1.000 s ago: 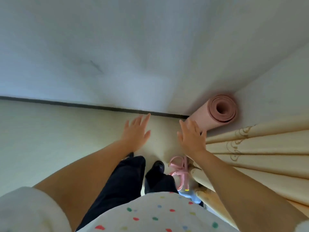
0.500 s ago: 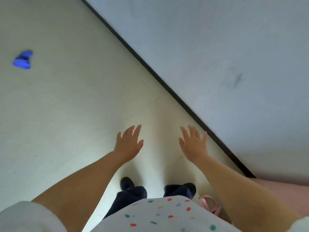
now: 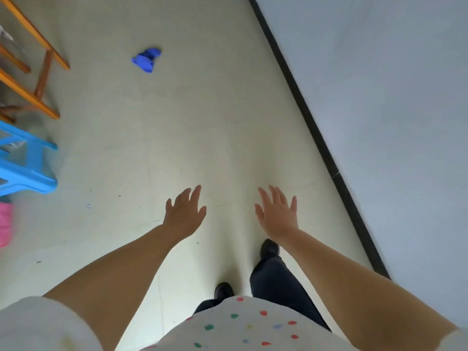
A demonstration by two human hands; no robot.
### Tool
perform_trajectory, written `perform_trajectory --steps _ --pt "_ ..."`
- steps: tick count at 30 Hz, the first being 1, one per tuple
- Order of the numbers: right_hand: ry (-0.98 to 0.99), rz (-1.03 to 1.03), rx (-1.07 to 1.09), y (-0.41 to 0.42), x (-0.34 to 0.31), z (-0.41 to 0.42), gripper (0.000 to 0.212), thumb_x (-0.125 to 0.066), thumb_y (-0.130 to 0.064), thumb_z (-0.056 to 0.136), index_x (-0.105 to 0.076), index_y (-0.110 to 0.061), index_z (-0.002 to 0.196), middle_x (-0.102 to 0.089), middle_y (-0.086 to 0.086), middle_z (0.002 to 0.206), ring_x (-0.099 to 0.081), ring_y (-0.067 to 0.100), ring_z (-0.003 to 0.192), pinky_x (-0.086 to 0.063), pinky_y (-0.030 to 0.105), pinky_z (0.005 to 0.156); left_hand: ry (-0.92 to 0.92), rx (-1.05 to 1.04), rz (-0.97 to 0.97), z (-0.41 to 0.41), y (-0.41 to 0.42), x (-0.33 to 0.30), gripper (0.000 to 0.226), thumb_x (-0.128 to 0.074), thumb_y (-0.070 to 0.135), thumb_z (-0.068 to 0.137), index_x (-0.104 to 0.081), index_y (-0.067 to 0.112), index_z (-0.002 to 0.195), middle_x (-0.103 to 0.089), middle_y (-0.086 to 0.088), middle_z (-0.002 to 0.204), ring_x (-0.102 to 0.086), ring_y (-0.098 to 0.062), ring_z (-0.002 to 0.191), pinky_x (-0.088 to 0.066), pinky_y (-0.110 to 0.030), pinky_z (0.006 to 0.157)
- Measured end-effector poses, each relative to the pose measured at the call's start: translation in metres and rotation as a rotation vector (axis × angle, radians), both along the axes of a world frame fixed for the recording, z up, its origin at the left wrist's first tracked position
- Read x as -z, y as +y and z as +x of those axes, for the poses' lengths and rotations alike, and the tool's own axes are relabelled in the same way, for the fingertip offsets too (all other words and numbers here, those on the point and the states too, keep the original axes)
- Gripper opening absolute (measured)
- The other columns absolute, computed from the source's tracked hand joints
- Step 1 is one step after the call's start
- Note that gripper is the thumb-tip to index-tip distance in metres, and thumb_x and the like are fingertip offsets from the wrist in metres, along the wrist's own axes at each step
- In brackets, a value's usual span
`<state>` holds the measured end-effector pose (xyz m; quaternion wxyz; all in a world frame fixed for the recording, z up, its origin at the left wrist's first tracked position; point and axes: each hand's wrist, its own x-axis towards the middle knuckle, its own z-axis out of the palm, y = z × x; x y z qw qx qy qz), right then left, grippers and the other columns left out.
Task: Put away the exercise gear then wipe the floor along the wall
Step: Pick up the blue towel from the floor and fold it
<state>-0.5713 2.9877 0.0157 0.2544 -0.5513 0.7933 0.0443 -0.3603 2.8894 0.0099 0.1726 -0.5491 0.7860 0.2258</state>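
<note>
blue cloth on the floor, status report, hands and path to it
Left hand open, right hand open, both empty. Blue cloth lies crumpled on floor, ahead-left. Nothing lies between.

The pale floor (image 3: 202, 122) meets the wall (image 3: 392, 110) along a dark baseboard (image 3: 316, 130). A crumpled blue cloth (image 3: 146, 60) lies on it, well apart from the wooden frame (image 3: 38, 79), blue plastic stool (image 3: 25, 165) and a pink object (image 3: 5, 224) at the left edge.

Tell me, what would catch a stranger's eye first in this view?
Two bare hands, the left hand and right hand, spread open and holding nothing above the pale floor. Ahead on the floor lies a crumpled blue cloth, and a black baseboard runs diagonally along the grey wall at right. A bright blue plastic stool stands at the left edge.
</note>
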Motion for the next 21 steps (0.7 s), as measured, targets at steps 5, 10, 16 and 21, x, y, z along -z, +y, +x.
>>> perform_trajectory --steps 5,10,16,21 --pt "0.105 0.037 -0.049 -0.083 0.004 -0.047 0.053 -0.016 -0.041 0.103 -0.003 -0.027 0.153 -0.001 0.003 0.161 0.002 0.020 0.148 -0.001 0.053 0.118 0.040 0.024 -0.019 -0.034 -0.065 0.011 0.060 -0.028 0.040 0.100 -0.001 0.023 0.151 -0.012 -0.004 0.158 -0.014 -0.019 0.145 -0.009 -0.047 0.117" --pt "0.098 0.031 -0.158 -0.192 0.000 -0.076 0.054 -0.016 -0.041 0.103 -0.002 -0.027 0.153 -0.001 0.003 0.161 0.001 0.020 0.148 -0.002 0.053 0.118 0.067 -0.143 -0.047 -0.058 -0.160 0.000 0.059 -0.027 0.040 0.100 -0.003 0.023 0.151 -0.013 -0.004 0.158 -0.015 -0.019 0.145 -0.010 -0.046 0.117" --pt "0.083 0.015 -0.321 -0.337 -0.005 -0.072 0.053 -0.018 -0.040 0.102 -0.006 -0.026 0.152 -0.003 0.004 0.160 -0.001 0.021 0.148 -0.002 0.055 0.117 0.100 -0.311 -0.096 -0.054 -0.262 -0.021 0.058 -0.027 0.040 0.100 -0.004 0.023 0.151 -0.013 -0.002 0.157 -0.017 -0.018 0.144 -0.010 -0.044 0.117" --pt "0.069 0.019 -0.476 -0.446 0.008 -0.020 0.052 -0.019 -0.040 0.102 -0.009 -0.027 0.152 -0.005 0.004 0.160 -0.003 0.020 0.148 -0.002 0.055 0.117 0.037 -0.433 -0.059 -0.001 -0.335 -0.006 0.058 -0.027 0.040 0.100 -0.005 0.024 0.151 -0.015 -0.002 0.156 -0.021 -0.020 0.143 -0.013 -0.043 0.117"
